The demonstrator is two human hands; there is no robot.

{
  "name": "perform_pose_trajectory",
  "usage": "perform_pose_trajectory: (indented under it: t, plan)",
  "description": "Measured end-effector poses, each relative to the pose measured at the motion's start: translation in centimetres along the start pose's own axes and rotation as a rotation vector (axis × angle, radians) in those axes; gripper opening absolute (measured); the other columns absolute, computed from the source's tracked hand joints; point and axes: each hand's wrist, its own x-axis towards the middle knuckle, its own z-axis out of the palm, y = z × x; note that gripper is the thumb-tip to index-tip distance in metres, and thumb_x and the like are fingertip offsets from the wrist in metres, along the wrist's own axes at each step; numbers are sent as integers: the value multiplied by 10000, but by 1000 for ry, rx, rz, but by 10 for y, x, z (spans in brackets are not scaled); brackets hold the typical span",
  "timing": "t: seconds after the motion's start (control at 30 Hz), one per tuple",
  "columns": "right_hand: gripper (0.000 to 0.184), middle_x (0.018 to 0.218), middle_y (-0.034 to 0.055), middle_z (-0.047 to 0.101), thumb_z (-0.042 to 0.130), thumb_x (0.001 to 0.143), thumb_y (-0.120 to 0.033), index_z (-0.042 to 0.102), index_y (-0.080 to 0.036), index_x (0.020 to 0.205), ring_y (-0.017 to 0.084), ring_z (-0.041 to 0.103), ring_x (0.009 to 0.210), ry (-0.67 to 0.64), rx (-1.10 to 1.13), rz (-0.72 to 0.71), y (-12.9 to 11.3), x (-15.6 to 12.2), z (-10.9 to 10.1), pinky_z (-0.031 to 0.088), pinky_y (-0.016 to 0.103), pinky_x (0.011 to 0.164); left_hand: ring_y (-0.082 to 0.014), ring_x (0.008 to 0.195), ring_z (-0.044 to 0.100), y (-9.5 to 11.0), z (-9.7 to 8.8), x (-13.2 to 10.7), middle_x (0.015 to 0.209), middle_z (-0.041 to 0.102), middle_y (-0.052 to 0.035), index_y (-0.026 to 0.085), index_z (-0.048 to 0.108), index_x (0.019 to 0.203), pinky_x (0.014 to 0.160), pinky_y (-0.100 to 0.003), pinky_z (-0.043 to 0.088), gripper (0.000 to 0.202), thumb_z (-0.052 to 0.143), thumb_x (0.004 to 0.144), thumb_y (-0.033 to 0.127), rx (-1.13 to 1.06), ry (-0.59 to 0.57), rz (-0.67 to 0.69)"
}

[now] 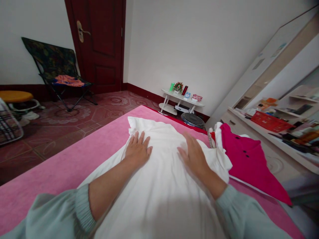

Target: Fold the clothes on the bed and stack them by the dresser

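A white cloth garment [161, 172] with a ruffled edge lies spread over a pink bed cover [82, 156]. My left hand [137, 151] rests palm down on its upper left part, fingers apart. Over its upper right part is my right hand [194, 154], slightly blurred, with the fingers stretched out and the thumb apart. Whether the right palm presses on the cloth is hard to tell. Neither hand holds anything. The near end of the garment runs out of view at the bottom.
Bright pink folded clothing [251, 159] lies at the bed's right edge, beside a cluttered dresser [276, 139]. Beyond the bed stand a small white table [184, 98] and a round dark lidded object [193, 120]. A folding chair [59, 66] and stool [15, 96] are at left.
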Motion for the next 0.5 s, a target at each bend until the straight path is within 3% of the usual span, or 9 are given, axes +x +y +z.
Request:
perform_pose_trajectory:
  t: [0.03, 0.1, 0.17, 0.23, 0.3, 0.4, 0.5]
  plan:
    - [611, 1465, 112, 371, 460, 883, -358, 286, -158, 1433, 240, 332, 1350, -63, 18, -48, -9, -21, -2, 263, 444, 1120, -326, 1416, 146, 0, 0, 0, 1528, 266, -81, 220, 404, 1416, 1137, -475, 122, 564, 313, 920, 471, -4, -2, 1]
    - [689, 1496, 155, 303, 434, 889, -441, 227, -112, 1458, 267, 283, 1378, -183, -24, 29, -10, -66, -5, 260, 462, 1117, -326, 1417, 146, -1, 2, 0, 1529, 264, -80, 220, 403, 1417, 1137, -478, 117, 566, 313, 919, 474, -13, -4, 2]
    - [698, 1447, 243, 346, 414, 885, -486, 329, -25, 1403, 336, 299, 1363, -284, -179, 255, 3, -103, -10, 292, 500, 1082, -326, 1418, 138, -1, 2, 1, 1529, 264, -83, 217, 402, 1417, 1137, -481, 109, 568, 315, 918, 475, -22, 1, 1]
    - [697, 1388, 293, 401, 414, 883, -498, 407, 23, 1346, 374, 339, 1333, -385, -335, 378, 15, -120, -22, 323, 502, 1050, -330, 1420, 126, -1, 1, 1, 1530, 259, -92, 208, 400, 1417, 1135, -484, 104, 577, 317, 916, 482, -32, 3, 0]
    - [655, 1298, 303, 492, 404, 892, -495, 485, 24, 1284, 386, 446, 1249, -512, -421, 420, 15, -116, -42, 389, 493, 984, -340, 1419, 115, 0, 0, 0, 1533, 245, -103, 199, 406, 1413, 1129, -500, 107, 596, 324, 908, 505, -46, -3, 4]
    - [500, 1087, 264, 638, 466, 871, -455, 640, -39, 1086, 381, 594, 1048, -673, -393, 426, -10, -86, -68, 454, 499, 874, -334, 1422, 112, 1, -4, -2, 1538, 230, -96, 210, 421, 1402, 1119, -534, 107, 605, 329, 902, 538, -78, -20, 96]
    - [421, 1238, 173, 601, 498, 867, -387, 605, -132, 1186, 301, 540, 1169, -539, -151, 240, -27, -64, -70, 386, 447, 1005, -286, 1422, 155, 0, -5, -6, 1530, 260, -66, 249, 412, 1403, 1121, -528, 118, 579, 298, 916, 543, -117, -48, 261]
